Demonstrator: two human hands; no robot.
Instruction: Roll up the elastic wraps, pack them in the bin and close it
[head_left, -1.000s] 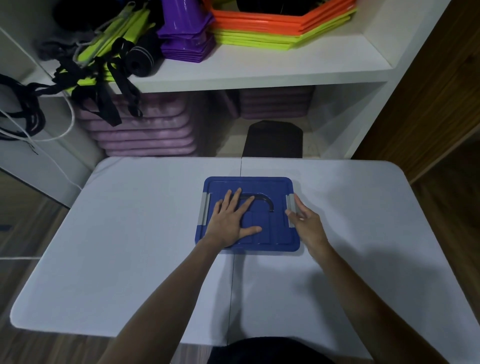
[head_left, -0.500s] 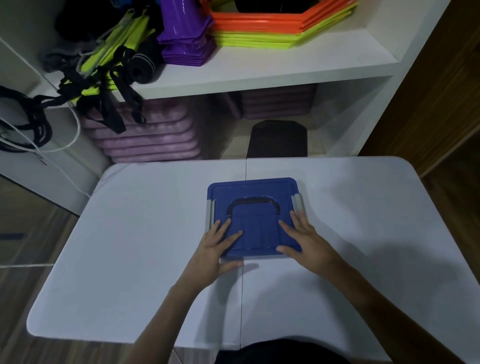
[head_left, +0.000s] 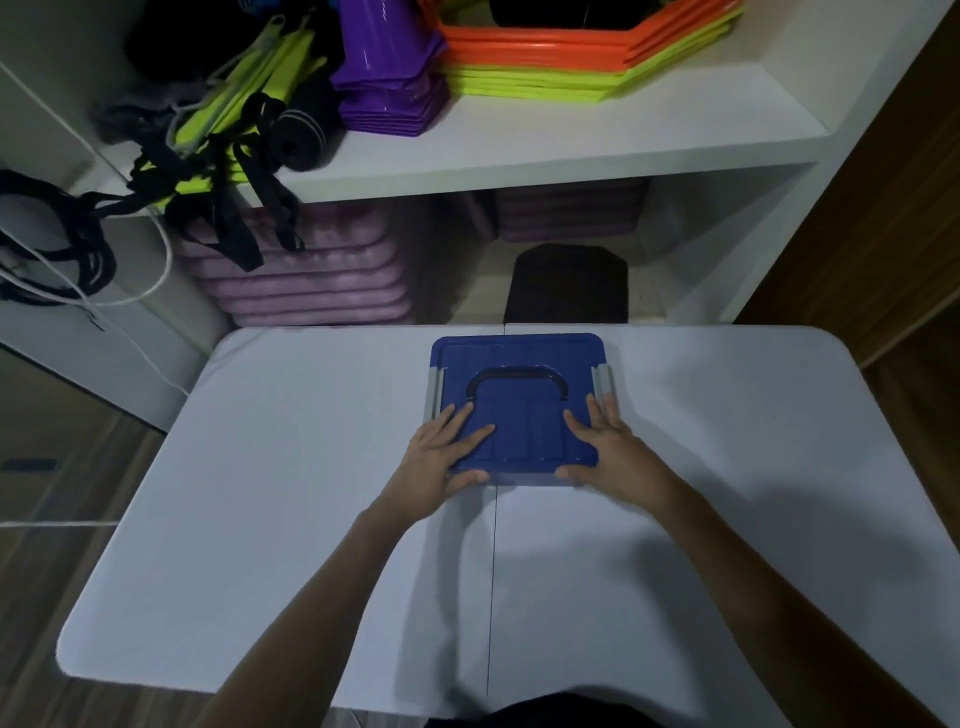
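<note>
A bin with a blue lid (head_left: 519, 358) stands at the far middle of the white table (head_left: 291, 493). The lid lies flat on it, with a dark handle (head_left: 517, 376) folded down and a grey latch on each side. My left hand (head_left: 441, 462) lies with straight fingers on the lid's near left corner, thumb along the near edge. My right hand (head_left: 608, 452) lies the same way on the near right corner. No elastic wraps are visible; the bin's inside is hidden.
White shelves stand behind the table. They hold black straps and yellow-green gear (head_left: 223, 135), purple cones (head_left: 389, 78), orange and yellow hexagon rings (head_left: 571, 57) and stacked purple pads (head_left: 311, 280). A dark chair back (head_left: 569, 283) stands at the table's far edge.
My left hand slid from the lid's middle to its near left corner. My right hand moved from the right latch to the near right corner. The view shifted slightly.
</note>
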